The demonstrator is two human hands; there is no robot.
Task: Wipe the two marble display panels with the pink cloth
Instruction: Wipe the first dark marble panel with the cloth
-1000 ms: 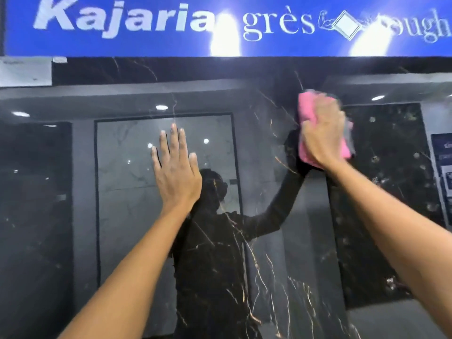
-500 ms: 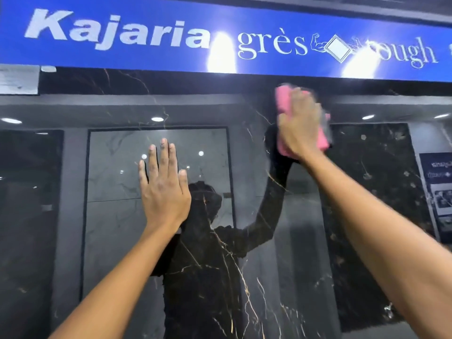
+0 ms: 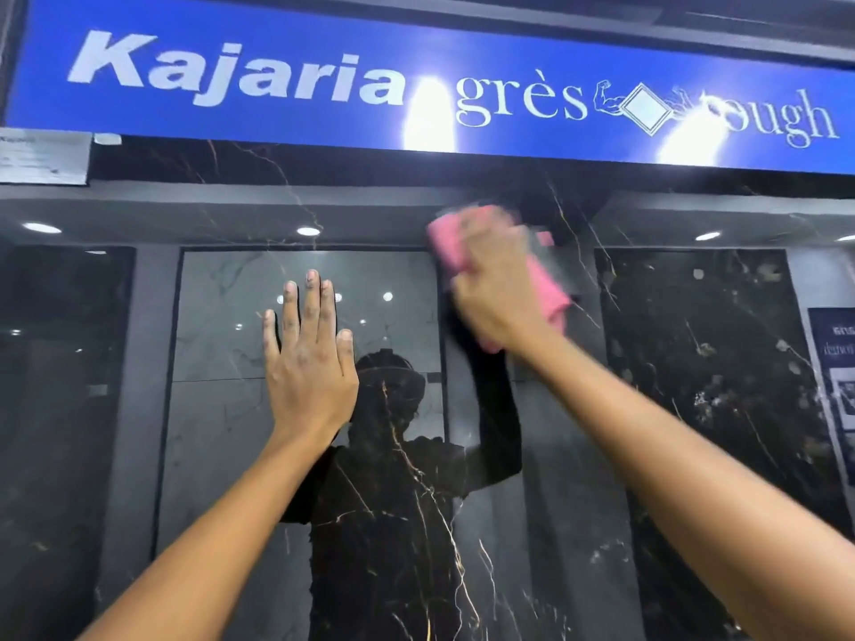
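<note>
Cloth and hand sat together high on the glossy black marble panel (image 3: 416,525), just under the blue sign (image 3: 277,53) that capped the display. The right hand (image 3: 497,289) pressed the pink cloth (image 3: 550,293) against the stone, its fingers bunched over the wad; motion blur hid whether they were curled round the fabric or only pushing it flat, so that much could not be told. The cloth showed at the upper left and at the right of the hand, so the fabric lay directly beneath the palm rather than off to any side. The left hand (image 3: 307,363) lay flat on the same panel, lower and to the left, near the right hand but apart from it, with straight fingers close together and the thumb slightly out, seemingly as a brace. Reflections of ceiling lights and of the person filled the polished face. Judging from this, the wipe was working the panel's top band, and most of the surface lay below the cloth, so the next strokes would likely call for the right hand to travel downward or sideways, it being the nearer hand since it already carried the cloth.
</note>
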